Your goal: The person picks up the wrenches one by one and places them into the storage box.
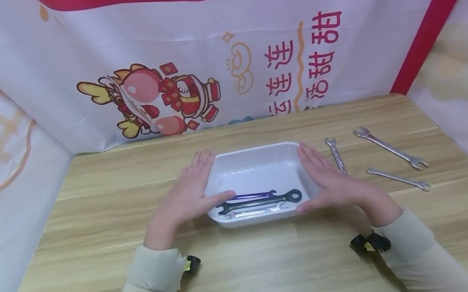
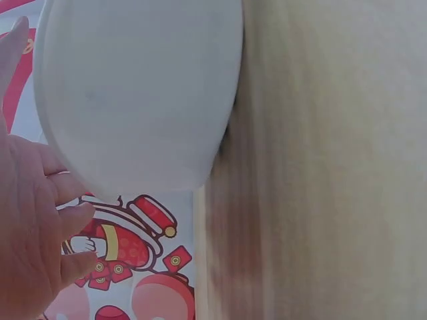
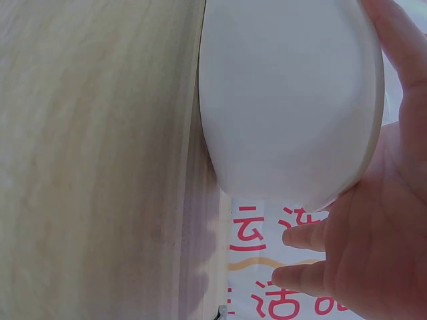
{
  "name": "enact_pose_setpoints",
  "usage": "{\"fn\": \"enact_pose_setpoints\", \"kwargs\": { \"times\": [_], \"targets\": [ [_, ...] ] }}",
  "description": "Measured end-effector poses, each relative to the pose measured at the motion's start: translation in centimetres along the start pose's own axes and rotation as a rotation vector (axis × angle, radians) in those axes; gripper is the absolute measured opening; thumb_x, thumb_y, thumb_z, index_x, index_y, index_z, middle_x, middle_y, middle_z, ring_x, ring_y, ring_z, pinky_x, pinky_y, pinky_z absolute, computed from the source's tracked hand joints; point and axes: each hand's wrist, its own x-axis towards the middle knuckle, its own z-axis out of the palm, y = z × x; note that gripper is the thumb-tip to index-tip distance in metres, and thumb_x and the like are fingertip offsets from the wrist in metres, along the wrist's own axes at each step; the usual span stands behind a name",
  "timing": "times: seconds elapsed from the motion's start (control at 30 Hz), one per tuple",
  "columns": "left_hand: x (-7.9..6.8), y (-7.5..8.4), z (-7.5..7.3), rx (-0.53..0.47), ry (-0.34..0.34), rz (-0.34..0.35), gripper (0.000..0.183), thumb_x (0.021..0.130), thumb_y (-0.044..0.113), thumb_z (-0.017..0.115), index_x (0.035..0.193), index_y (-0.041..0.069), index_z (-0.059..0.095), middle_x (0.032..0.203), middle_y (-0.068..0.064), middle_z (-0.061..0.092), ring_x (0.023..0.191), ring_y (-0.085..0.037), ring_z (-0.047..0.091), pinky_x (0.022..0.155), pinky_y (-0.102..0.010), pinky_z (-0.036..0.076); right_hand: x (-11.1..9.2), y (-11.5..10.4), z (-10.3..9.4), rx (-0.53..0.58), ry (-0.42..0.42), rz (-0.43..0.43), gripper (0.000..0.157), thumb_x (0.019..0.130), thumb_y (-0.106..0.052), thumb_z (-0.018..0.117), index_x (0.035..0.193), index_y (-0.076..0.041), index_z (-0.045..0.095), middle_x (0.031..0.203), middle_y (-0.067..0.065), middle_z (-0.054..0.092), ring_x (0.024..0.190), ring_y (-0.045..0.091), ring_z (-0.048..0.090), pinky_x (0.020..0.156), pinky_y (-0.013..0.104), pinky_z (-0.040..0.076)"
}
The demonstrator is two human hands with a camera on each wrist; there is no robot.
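Note:
A white plastic tray (image 1: 253, 173) stands on the wooden table. Inside it lie a purple wrench (image 1: 254, 196), a black ratchet wrench (image 1: 266, 201) and a silver wrench (image 1: 254, 211), near its front wall. My left hand (image 1: 192, 191) is at the tray's left end, fingers straight, its thumb reaching over the rim. At the opposite end, my right hand (image 1: 328, 179) lies along the rim with fingers extended and thumb at the front corner. Both wrist views show the tray's outer wall (image 2: 140, 93) beside spread fingers; firm contact is hard to judge.
To the right of the tray lie a small silver wrench (image 1: 335, 154), a larger open-ended wrench (image 1: 389, 147) and another slim wrench (image 1: 399, 178). Printed cloth (image 1: 214, 30) hangs behind the table (image 1: 256, 276) and along both sides.

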Motion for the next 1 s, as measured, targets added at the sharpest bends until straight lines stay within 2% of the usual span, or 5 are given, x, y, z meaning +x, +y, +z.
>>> {"fn": "enact_pose_setpoints", "kwargs": {
  "times": [0.3, 0.63, 0.83, 1.0],
  "targets": [
    [-0.3, -0.1, 0.8, 0.035, -0.054, -0.048, 0.115, 0.082, 0.079, 0.053, 0.160, 0.019, -0.008, 0.168, 0.002, -0.010, 0.156, -0.022, -0.009, 0.125, -0.058, 0.007, 0.2, -0.1, 0.0, -0.006, -0.006, 0.019, 0.138, 0.070, -0.058, 0.083, 0.159, -0.009, -0.011, 0.166, 0.004, -0.020, 0.155, 0.035, -0.011, 0.123, 0.061, 0.002],
    [-0.7, 0.3, 0.9, 0.014, -0.083, -0.071, 0.119, 0.082, 0.079, 0.054, 0.158, 0.017, -0.013, 0.166, 0.001, -0.017, 0.155, -0.019, -0.014, 0.125, -0.056, 0.005, 0.1, -0.1, 0.1, -0.010, -0.013, 0.020, 0.138, 0.070, -0.059, 0.083, 0.158, -0.009, -0.011, 0.166, 0.005, -0.020, 0.155, 0.035, -0.012, 0.123, 0.062, 0.002],
    [-0.9, 0.8, 0.7, -0.033, -0.119, -0.081, 0.120, 0.082, 0.077, 0.056, 0.158, 0.015, -0.014, 0.166, 0.000, -0.019, 0.155, -0.019, -0.016, 0.125, -0.056, 0.003, 0.1, -0.2, 0.1, -0.010, -0.009, 0.010, 0.138, 0.071, -0.061, 0.081, 0.158, -0.008, -0.011, 0.166, 0.007, -0.020, 0.154, 0.037, -0.011, 0.122, 0.063, 0.002],
    [-1.0, 0.9, 0.6, -0.061, -0.146, -0.086, 0.130, 0.075, 0.077, 0.065, 0.159, 0.014, -0.011, 0.167, 0.001, -0.017, 0.155, -0.019, -0.014, 0.125, -0.055, 0.004, 0.1, -0.2, 0.0, -0.014, -0.010, 0.012, 0.140, 0.069, -0.067, 0.079, 0.158, -0.008, -0.011, 0.166, 0.007, -0.020, 0.154, 0.037, -0.011, 0.122, 0.064, 0.002]
  ]
}}
